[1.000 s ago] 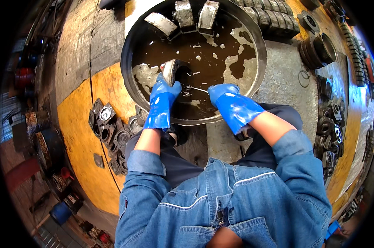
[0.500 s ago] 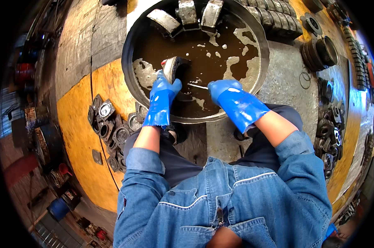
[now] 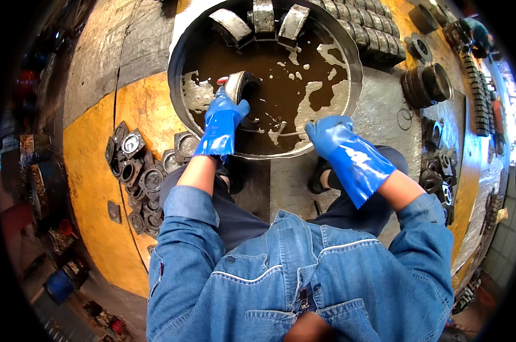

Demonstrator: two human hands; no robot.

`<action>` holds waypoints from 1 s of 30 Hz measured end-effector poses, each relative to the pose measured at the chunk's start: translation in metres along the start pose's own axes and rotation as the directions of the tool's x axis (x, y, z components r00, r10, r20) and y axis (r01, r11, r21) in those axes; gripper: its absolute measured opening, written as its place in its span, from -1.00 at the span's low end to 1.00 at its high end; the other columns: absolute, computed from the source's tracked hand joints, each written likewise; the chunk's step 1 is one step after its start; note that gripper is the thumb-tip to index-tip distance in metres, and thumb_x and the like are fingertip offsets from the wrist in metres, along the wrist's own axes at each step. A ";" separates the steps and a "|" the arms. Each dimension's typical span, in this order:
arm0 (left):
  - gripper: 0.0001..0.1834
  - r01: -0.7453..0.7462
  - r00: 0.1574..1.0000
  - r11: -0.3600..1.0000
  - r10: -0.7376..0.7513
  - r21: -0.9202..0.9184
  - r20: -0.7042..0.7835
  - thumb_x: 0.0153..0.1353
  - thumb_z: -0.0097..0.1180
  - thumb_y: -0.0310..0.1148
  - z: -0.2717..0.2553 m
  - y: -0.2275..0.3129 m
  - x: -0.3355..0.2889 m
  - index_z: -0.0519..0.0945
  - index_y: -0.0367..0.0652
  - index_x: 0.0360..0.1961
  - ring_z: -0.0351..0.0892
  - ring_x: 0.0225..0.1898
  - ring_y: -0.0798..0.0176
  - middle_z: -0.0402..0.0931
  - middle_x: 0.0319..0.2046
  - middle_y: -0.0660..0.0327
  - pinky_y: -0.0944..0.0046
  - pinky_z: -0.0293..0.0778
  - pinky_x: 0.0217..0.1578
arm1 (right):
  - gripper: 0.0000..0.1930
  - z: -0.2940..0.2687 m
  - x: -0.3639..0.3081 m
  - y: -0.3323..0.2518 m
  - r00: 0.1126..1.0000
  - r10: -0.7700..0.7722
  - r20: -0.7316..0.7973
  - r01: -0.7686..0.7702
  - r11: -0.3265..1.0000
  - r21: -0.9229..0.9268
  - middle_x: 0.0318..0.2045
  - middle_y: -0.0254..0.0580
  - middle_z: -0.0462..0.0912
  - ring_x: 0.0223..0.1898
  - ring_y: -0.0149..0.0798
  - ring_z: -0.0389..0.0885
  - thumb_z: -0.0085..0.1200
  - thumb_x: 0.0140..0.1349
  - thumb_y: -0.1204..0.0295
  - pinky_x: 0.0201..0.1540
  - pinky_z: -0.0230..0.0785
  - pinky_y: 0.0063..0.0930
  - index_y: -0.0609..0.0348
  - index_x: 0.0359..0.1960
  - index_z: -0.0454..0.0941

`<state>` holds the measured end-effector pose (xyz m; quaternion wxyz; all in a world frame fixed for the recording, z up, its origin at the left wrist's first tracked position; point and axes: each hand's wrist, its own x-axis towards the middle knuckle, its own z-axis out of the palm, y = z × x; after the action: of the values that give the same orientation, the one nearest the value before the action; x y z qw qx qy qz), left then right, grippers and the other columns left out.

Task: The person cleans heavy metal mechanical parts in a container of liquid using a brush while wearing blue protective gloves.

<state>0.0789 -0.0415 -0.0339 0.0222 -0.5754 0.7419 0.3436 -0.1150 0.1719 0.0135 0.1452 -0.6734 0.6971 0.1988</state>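
Observation:
In a blue glove, my left hand (image 3: 220,121) grips a curved metal block (image 3: 234,85) and holds it tilted over the left part of a round metal basin (image 3: 175,77). The block has a pale outer face and a dark inner side; a small red spot shows by my fingertips. Brown liquid (image 3: 275,68) with patches of foam lies in the basin. My right hand (image 3: 333,135), also gloved in blue, is closed at the basin's near right rim. From its fingers a thin, pale rod (image 3: 291,134), smeared by motion, points left over the liquid; its kind cannot be made out.
Three similar curved blocks (image 3: 264,17) lean against the basin's far wall. Rows of dark blocks (image 3: 372,37) are stacked beyond it to the right, near dark metal rings (image 3: 422,86). Dirty flanged parts (image 3: 151,179) are heaped on the left floor, with more parts (image 3: 440,171) at right.
My right hand has moved right and toward me, drawing the rod away from the block. My left hand still holds the block. The whole view has shifted slightly.

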 end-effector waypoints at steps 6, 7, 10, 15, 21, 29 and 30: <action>-0.02 -0.008 1.000 1.000 0.008 -0.027 0.012 0.06 0.34 0.00 0.000 0.003 0.002 0.34 -0.34 0.44 0.64 0.20 -0.24 0.63 0.15 -0.26 -0.02 0.54 0.24 | -0.74 0.042 -0.038 0.016 0.956 0.010 -0.293 0.020 0.995 0.099 -0.37 -0.13 0.64 -0.38 0.00 0.70 0.13 0.31 0.37 -0.34 0.50 0.03 0.15 -0.03 0.68; -0.01 0.001 1.000 1.000 -0.001 -0.016 0.013 0.06 0.35 -0.02 -0.001 0.007 0.001 0.31 -0.33 0.46 0.66 0.19 -0.22 0.64 0.15 -0.24 -0.03 0.55 0.24 | -0.72 0.040 -0.037 0.019 0.979 -0.001 -0.204 0.019 0.996 0.089 -0.29 -0.12 0.66 -0.29 -0.01 0.72 0.15 0.32 0.37 -0.30 0.52 0.00 0.14 0.01 0.67; 0.03 0.005 1.000 0.999 -0.005 -0.035 0.013 0.05 0.37 0.03 0.001 -0.004 0.003 0.32 -0.35 0.46 0.58 0.27 -0.25 0.58 0.22 -0.27 -0.01 0.48 0.31 | -0.66 -0.009 -0.031 0.008 0.986 -0.163 0.027 0.164 0.985 -0.047 -0.12 -0.10 0.70 -0.10 -0.01 0.78 0.18 0.33 0.37 -0.20 0.59 -0.05 0.11 0.12 0.62; 0.08 0.060 0.995 0.998 -0.062 0.027 0.084 0.10 0.32 0.07 -0.001 0.007 -0.003 0.19 -0.30 0.53 0.58 0.30 -0.17 0.54 0.27 -0.22 0.01 0.47 0.33 | -0.59 -0.055 0.021 0.028 0.979 -0.190 0.078 0.191 0.982 -0.002 -0.07 -0.14 0.77 -0.06 0.03 0.78 0.21 0.36 0.06 0.01 0.62 -0.03 -0.08 0.15 0.61; 0.03 0.054 0.995 0.993 -0.062 0.100 0.077 0.17 0.27 0.10 0.009 0.022 -0.008 0.15 -0.26 0.52 0.68 0.17 -0.15 0.59 0.20 -0.15 -0.03 0.56 0.20 | -0.32 -0.134 0.202 0.014 0.970 -0.104 -0.220 0.146 0.972 0.185 0.03 0.14 0.75 0.11 0.18 0.71 0.25 0.26 -0.18 0.16 0.58 -0.01 0.16 0.16 0.65; 0.03 0.058 0.960 0.974 -0.115 0.220 0.255 0.26 0.17 0.17 0.021 0.012 0.003 0.09 -0.27 0.54 0.67 0.20 -0.06 0.53 0.27 -0.08 0.01 0.60 0.17 | -0.45 -0.108 0.305 -0.091 0.933 -0.305 0.190 0.310 0.951 0.004 0.06 0.05 0.77 0.07 0.09 0.77 0.42 0.14 0.01 0.17 0.60 -0.09 0.14 0.05 0.77; 0.04 0.052 0.977 0.979 -0.091 0.198 0.195 0.25 0.20 0.16 0.019 0.010 -0.001 0.07 -0.28 0.53 0.69 0.16 -0.08 0.56 0.23 -0.11 0.00 0.62 0.14 | -0.52 -0.084 0.320 -0.089 0.923 -0.343 0.177 0.360 0.930 -0.074 0.06 0.05 0.77 0.07 0.10 0.77 0.31 0.22 0.07 0.17 0.60 -0.08 0.13 0.05 0.77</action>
<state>0.0633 -0.0291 -0.0431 0.1656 -0.5588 0.7441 0.3265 -0.0373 -0.1513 -0.0705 0.1988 -0.7759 0.5396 0.2594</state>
